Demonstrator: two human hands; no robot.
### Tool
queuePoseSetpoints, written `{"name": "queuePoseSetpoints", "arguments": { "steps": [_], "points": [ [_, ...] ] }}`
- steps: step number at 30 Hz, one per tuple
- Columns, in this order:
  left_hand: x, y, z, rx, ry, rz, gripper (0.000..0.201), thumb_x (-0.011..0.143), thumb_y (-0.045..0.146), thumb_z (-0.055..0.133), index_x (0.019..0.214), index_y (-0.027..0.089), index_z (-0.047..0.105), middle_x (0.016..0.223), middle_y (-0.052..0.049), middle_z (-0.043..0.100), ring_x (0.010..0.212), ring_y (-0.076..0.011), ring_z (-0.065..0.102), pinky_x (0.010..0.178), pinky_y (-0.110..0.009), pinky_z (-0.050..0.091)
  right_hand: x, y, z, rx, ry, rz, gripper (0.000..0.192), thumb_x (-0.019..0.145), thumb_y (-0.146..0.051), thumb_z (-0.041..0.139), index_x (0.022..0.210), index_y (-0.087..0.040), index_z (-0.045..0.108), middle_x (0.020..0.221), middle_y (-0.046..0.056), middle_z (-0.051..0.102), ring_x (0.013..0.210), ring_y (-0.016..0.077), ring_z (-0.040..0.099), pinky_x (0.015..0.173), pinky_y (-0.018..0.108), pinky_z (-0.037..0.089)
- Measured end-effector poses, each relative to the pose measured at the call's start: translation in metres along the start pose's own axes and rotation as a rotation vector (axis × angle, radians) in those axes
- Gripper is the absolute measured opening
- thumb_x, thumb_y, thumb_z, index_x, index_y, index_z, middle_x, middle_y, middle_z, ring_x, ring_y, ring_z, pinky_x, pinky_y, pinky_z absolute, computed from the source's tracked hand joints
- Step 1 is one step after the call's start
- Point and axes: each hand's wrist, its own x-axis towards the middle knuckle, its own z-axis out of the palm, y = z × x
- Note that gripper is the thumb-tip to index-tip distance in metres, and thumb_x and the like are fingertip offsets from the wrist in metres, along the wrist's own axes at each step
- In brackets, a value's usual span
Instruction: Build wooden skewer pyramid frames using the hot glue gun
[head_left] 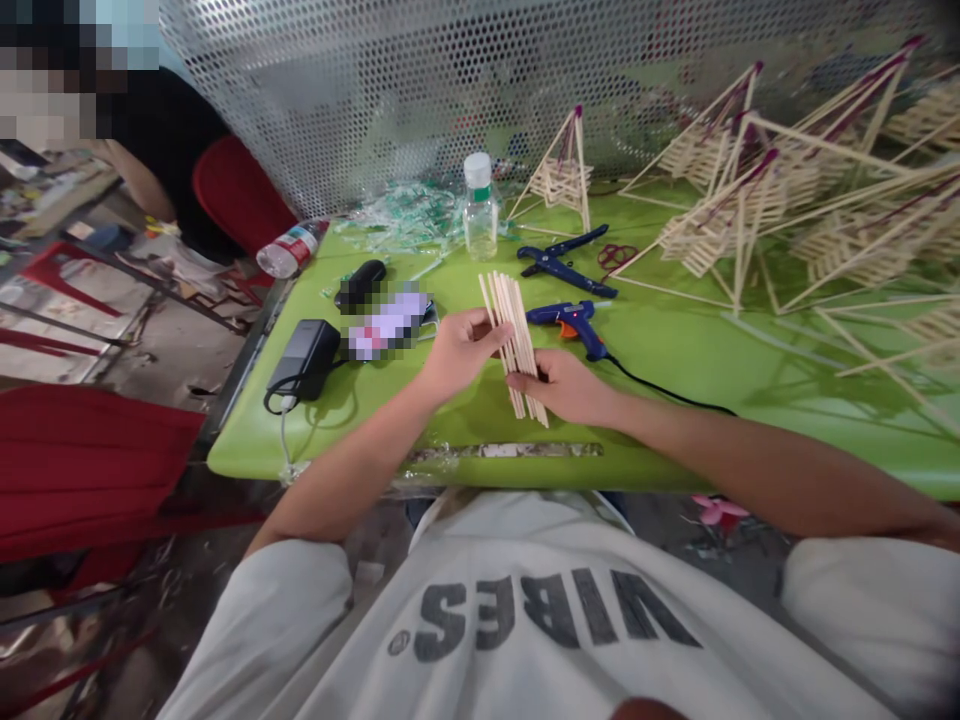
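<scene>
A bundle of thin wooden sticks (514, 325) stands tilted over the green table, its ends uneven. My left hand (466, 348) grips it from the left, thumb across the sticks near the upper half. Lower down, my right hand (566, 385) closes on the same bundle from the right. Just beyond my right hand lies a blue glue gun (571, 318) with an orange trigger and a black cord. Behind it rest dark blue pliers (562, 263). Parts of the fingers are hidden behind the sticks.
Several stick frames with purple tips (739, 190) fill the right of the green table (450, 410). At the back stand a clear bottle (481, 215) and a pile of glue scraps (409, 215). A black adapter (304, 358) lies left. A person (169, 130) sits beyond.
</scene>
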Motion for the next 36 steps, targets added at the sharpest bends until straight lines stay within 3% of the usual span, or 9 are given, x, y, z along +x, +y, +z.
{"name": "queuePoseSetpoints", "arguments": {
  "steps": [6,10,18,21,24,27,31,33,36],
  "points": [
    [-0.001,0.005,-0.002,0.042,-0.006,0.034,0.044,0.095,0.058,0.101,0.094,0.018,0.086,0.088,-0.008,0.087,0.078,-0.0189,0.082,0.074,-0.031,0.068,-0.004,-0.003,-0.004,0.046,-0.013,0.002,0.046,0.105,-0.059,0.069,0.081,-0.021,0.061,0.074,0.000,0.058,0.069,0.0162,0.053,0.066,0.032,0.039],
    [-0.002,0.006,-0.002,0.033,-0.028,0.026,0.046,0.095,0.063,0.100,0.099,0.018,0.088,0.090,-0.009,0.088,0.080,-0.0206,0.084,0.075,-0.033,0.071,-0.006,-0.004,-0.006,0.108,-0.051,0.032,0.050,0.110,-0.061,0.071,0.081,-0.021,0.066,0.070,0.002,0.066,0.062,0.0174,0.058,0.063,0.033,0.040],
    [-0.002,0.003,-0.005,0.028,-0.039,0.031,0.040,0.105,0.058,0.092,0.107,0.019,0.084,0.092,-0.007,0.087,0.080,-0.0199,0.084,0.076,-0.033,0.071,-0.008,-0.004,-0.008,0.157,-0.106,0.074,0.070,0.107,-0.084,0.076,0.076,-0.022,0.075,0.065,0.005,0.074,0.054,0.0189,0.064,0.056,0.033,0.045],
    [-0.002,0.008,-0.005,-0.072,-0.011,-0.046,0.028,0.114,0.049,0.080,0.113,0.021,0.074,0.084,-0.001,0.078,0.069,-0.0168,0.080,0.070,-0.031,0.068,-0.008,-0.004,-0.008,0.162,-0.112,0.087,0.076,0.105,-0.090,0.074,0.077,-0.020,0.079,0.064,0.006,0.075,0.053,0.0185,0.066,0.053,0.031,0.044],
    [-0.003,0.016,-0.004,-0.212,0.084,-0.123,0.019,0.120,0.037,0.067,0.106,0.023,0.064,0.077,0.006,0.062,0.055,-0.0088,0.062,0.060,-0.024,0.056,-0.009,-0.004,-0.008,0.152,-0.103,0.131,0.078,0.103,-0.092,0.076,0.079,-0.018,0.082,0.063,0.007,0.075,0.051,0.0174,0.064,0.053,0.031,0.044],
    [-0.003,0.021,-0.002,-0.322,0.060,-0.126,0.028,0.112,0.042,0.080,0.101,0.023,0.063,0.080,0.006,0.057,0.053,-0.0049,0.046,0.053,-0.022,0.041,-0.010,-0.004,-0.007,0.144,-0.096,0.142,0.073,0.104,-0.086,0.078,0.079,-0.017,0.082,0.064,0.008,0.075,0.053,0.0179,0.066,0.055,0.030,0.046],
    [-0.002,0.020,0.004,-0.283,0.031,-0.040,0.055,0.088,0.066,0.105,0.101,0.024,0.071,0.068,0.011,0.041,0.050,-0.0042,0.026,0.047,-0.024,0.021,-0.009,-0.006,-0.005,0.138,-0.087,0.126,0.066,0.107,-0.078,0.078,0.078,-0.018,0.079,0.064,0.007,0.075,0.054,0.0182,0.067,0.057,0.030,0.048],
    [-0.001,0.017,0.007,-0.237,0.062,0.004,0.060,0.083,0.072,0.107,0.104,0.024,0.076,0.062,0.014,0.032,0.048,-0.0047,0.020,0.046,-0.026,0.017,-0.009,-0.008,-0.002,0.149,-0.088,0.137,0.063,0.107,-0.075,0.077,0.079,-0.019,0.077,0.063,0.006,0.073,0.054,0.0179,0.066,0.056,0.030,0.047],
    [-0.001,0.013,0.012,-0.169,0.077,0.028,0.061,0.084,0.075,0.105,0.102,0.023,0.080,0.059,0.013,0.035,0.046,-0.0051,0.024,0.047,-0.027,0.019,-0.008,-0.011,0.000,0.157,-0.103,0.151,0.057,0.108,-0.070,0.074,0.081,-0.020,0.074,0.061,0.004,0.070,0.053,0.0177,0.064,0.055,0.031,0.045]
  ]
}}
